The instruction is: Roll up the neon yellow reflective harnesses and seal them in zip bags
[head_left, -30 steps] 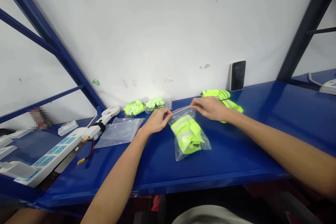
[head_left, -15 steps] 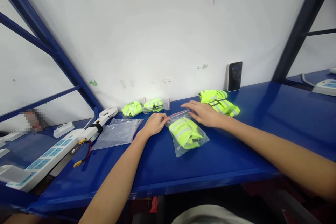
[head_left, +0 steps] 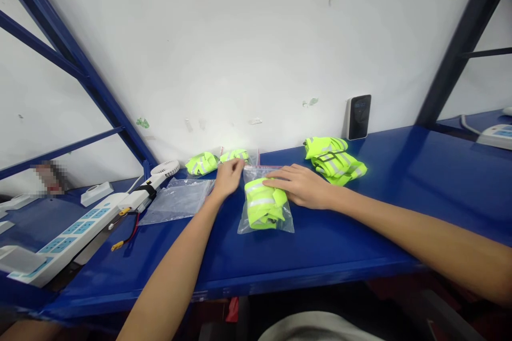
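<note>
A clear zip bag with a folded fluorescent yellow vest inside lies on the blue table in front of me. Flat across the upper right part of this bag rest the stretched fingers of my right hand. My left hand is closed just beside the bag's top left corner, its fingertips curled together; whether they pinch anything is hidden. Behind it sit two more bagged vests, one on the left and one partly covered by my left hand. Folded vests without a bag lie beyond my right hand.
Flat clear bags lie left of my left arm. Further left are a white power strip, a small fan and a cable with yellow connectors. A black-fronted device stands against the wall.
The bagged vest has shifted left and turned straighter. My left hand has moved slightly left and away, and my right hand has come left and down onto the bag.
</note>
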The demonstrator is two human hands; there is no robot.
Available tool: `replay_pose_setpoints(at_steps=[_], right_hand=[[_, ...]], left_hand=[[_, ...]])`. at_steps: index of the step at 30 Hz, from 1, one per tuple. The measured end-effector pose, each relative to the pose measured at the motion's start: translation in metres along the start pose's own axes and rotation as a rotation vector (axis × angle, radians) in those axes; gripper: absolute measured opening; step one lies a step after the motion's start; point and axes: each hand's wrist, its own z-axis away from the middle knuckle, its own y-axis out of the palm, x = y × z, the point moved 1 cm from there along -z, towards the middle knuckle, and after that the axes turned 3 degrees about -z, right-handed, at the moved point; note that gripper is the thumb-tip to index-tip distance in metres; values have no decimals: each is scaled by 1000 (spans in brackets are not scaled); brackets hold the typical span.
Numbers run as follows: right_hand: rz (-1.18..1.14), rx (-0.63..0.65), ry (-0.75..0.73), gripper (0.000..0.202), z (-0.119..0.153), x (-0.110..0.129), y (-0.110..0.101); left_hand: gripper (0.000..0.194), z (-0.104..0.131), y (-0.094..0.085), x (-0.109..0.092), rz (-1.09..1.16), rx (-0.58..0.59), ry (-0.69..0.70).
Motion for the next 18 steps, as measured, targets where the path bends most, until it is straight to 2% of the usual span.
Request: replay_pose_setpoints(at_steps=[3,4,5,8,10,13,15,16,18], right_hand=[[33,-208,99,53,0,-13,-1],[16,-283,163,52,-2,-19,-3],[-9,-348,242,51,-4,-23,-4],[-54,-439,515,48,-17,-37,-6],[-31,-363,689,53,-28,-44,-4],[-75,-4,883,82,-40,-51,1],[-109,199,845,91,-41,-51,-1],[-107,235,786,87,-39,-52,-4],[-79,207,667,73,-31,-56,-19]], left_hand=[[35,-10,-30,10,220,-266,-166],[35,-9,-41,14,255,-318,-197],[34,-6,-52,18,231,-292,-203],[38,20,-76,26,-106,19,-132],[41,44,-86,30,-332,148,0],[47,75,-94,40,-501,296,21],[49,87,-96,48,-541,352,-26],[49,90,-96,52,-543,361,-37],[46,93,-96,57,-525,343,-12]])
